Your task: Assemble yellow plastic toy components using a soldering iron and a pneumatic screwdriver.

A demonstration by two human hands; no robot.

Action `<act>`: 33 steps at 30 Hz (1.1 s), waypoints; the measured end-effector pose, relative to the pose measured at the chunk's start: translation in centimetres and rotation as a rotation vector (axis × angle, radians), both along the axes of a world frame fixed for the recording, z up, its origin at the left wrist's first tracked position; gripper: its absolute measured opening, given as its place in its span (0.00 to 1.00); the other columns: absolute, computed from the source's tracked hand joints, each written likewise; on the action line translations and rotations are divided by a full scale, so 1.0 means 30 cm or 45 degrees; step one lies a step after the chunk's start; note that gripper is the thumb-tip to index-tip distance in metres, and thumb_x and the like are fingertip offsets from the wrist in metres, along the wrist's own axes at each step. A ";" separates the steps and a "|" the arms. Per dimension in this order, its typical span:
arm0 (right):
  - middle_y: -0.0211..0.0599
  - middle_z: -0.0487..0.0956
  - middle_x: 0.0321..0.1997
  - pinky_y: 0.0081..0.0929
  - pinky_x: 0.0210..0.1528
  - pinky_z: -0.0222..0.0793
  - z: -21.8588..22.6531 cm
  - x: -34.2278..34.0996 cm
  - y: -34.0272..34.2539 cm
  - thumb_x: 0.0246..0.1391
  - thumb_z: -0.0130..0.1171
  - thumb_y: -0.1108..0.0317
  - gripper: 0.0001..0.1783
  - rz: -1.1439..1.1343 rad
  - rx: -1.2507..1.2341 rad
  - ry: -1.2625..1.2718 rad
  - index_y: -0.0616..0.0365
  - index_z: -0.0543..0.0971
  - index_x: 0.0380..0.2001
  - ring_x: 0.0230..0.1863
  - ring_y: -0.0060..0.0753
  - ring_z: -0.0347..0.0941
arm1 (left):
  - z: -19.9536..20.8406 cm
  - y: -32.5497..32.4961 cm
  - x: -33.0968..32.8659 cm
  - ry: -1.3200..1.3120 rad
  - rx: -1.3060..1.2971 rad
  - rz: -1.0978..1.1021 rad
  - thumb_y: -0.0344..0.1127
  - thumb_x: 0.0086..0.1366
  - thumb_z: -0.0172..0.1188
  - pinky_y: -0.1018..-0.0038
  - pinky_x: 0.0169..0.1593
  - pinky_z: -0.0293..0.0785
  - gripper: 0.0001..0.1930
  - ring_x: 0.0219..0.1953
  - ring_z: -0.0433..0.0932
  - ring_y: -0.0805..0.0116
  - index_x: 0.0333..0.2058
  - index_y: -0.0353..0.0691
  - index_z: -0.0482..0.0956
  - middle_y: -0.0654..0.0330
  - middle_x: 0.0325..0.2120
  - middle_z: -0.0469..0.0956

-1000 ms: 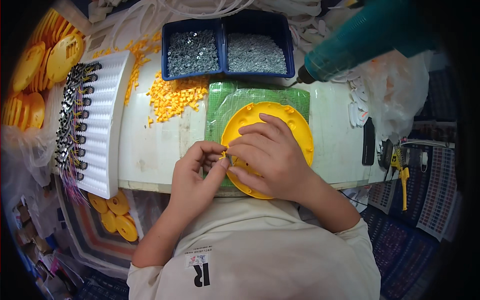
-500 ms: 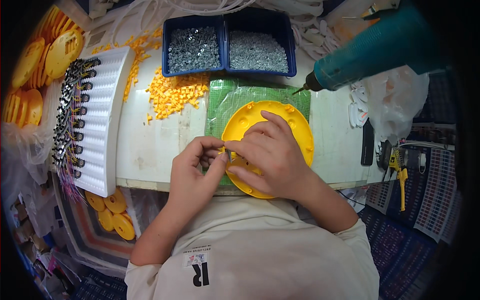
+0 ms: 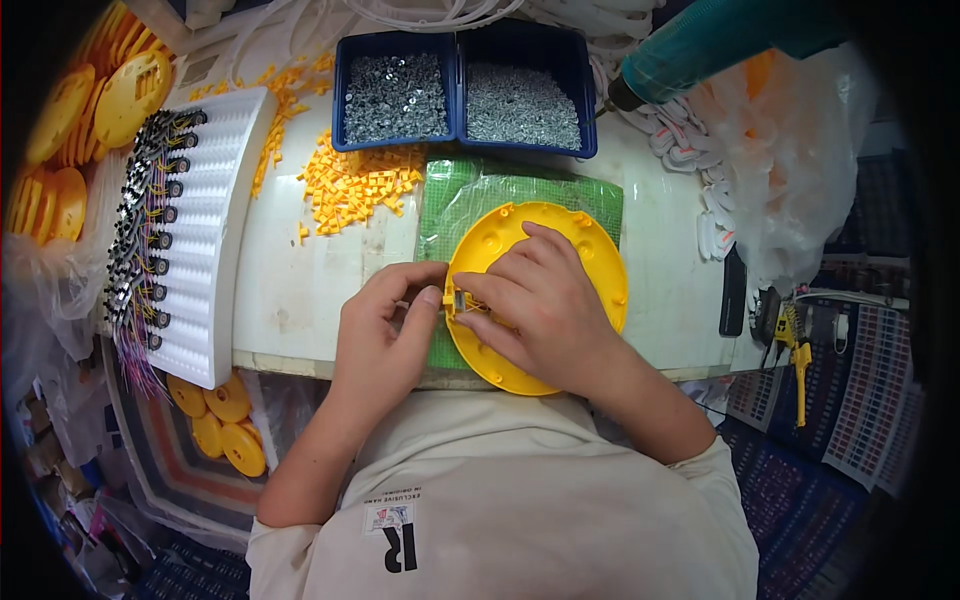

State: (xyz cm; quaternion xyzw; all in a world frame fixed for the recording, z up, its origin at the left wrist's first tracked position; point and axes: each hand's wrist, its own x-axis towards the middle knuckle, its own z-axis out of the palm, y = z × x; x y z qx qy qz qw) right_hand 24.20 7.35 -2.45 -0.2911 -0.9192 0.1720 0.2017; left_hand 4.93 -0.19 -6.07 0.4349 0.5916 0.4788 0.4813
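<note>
"Lying on a green mat point(image 3: 470, 190) on the worktop point(image 3: 285, 290), a round yellow plastic cover point(image 3: 597, 270) is sitting before a person point(image 3: 560, 500)."

"Is anything being grasped?"

"The left hand point(image 3: 385, 325), fingers bent, is resting thumb and forefinger beside a small yellow plastic part point(image 3: 449, 301) at the cover's left rim. The right hand point(image 3: 545, 310) is arching over the cover, thumb and forefinger flanking a small grey piece point(image 3: 459, 300) there. Whether either is gripping, I cannot tell."

"What else is showing?"

"A blue two-compartment bin point(image 3: 461, 88) is holding small metal parts point(image 3: 525, 110) beyond the mat; loose yellow plastic pieces point(image 3: 355, 190) are lying left of it."
</note>
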 end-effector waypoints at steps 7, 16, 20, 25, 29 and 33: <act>0.34 0.80 0.37 0.50 0.67 0.66 -0.006 -0.005 0.002 0.51 0.73 0.61 0.18 -0.028 0.016 0.008 0.53 0.84 0.45 0.46 0.40 0.76 | 0.026 0.014 -0.013 0.042 -0.080 -0.092 0.25 0.73 0.56 0.78 0.49 0.76 0.13 0.45 0.79 0.76 0.53 0.31 0.80 0.59 0.46 0.83; 0.37 0.81 0.40 0.42 0.61 0.69 0.088 0.073 0.091 0.54 0.69 0.70 0.25 0.073 -0.330 -0.090 0.55 0.81 0.57 0.46 0.44 0.76 | 0.073 0.056 -0.005 0.308 0.002 -0.162 0.23 0.65 0.63 0.72 0.46 0.77 0.13 0.44 0.81 0.66 0.48 0.35 0.78 0.55 0.43 0.81; 0.41 0.84 0.45 0.40 0.53 0.73 0.060 0.113 0.179 0.56 0.66 0.75 0.27 -0.083 -0.330 0.081 0.55 0.79 0.60 0.48 0.46 0.77 | 0.080 0.101 -0.017 0.641 0.480 -0.391 0.18 0.56 0.61 0.61 0.59 0.72 0.19 0.56 0.77 0.55 0.47 0.38 0.80 0.55 0.46 0.81; 0.39 0.85 0.41 0.39 0.51 0.74 0.017 0.103 0.214 0.57 0.66 0.72 0.26 -0.127 -0.346 -0.126 0.50 0.80 0.60 0.46 0.43 0.80 | 0.110 0.140 -0.023 1.080 0.674 -0.734 0.20 0.51 0.60 0.53 0.67 0.63 0.23 0.60 0.76 0.55 0.48 0.44 0.81 0.61 0.46 0.83; 0.39 0.85 0.41 0.43 0.55 0.71 0.033 0.180 0.197 0.56 0.65 0.71 0.22 -0.085 -0.193 -0.047 0.53 0.83 0.56 0.46 0.44 0.79 | 0.106 0.140 -0.045 1.116 0.580 -0.732 0.23 0.53 0.58 0.50 0.70 0.57 0.21 0.61 0.75 0.55 0.47 0.45 0.82 0.62 0.44 0.84; 0.38 0.83 0.46 0.46 0.61 0.69 -0.010 0.296 0.064 0.54 0.63 0.73 0.21 -0.150 -0.142 0.046 0.54 0.84 0.53 0.50 0.46 0.78 | 0.076 0.139 -0.031 0.950 0.544 -0.668 0.23 0.55 0.57 0.49 0.70 0.57 0.19 0.62 0.74 0.50 0.47 0.43 0.82 0.58 0.45 0.84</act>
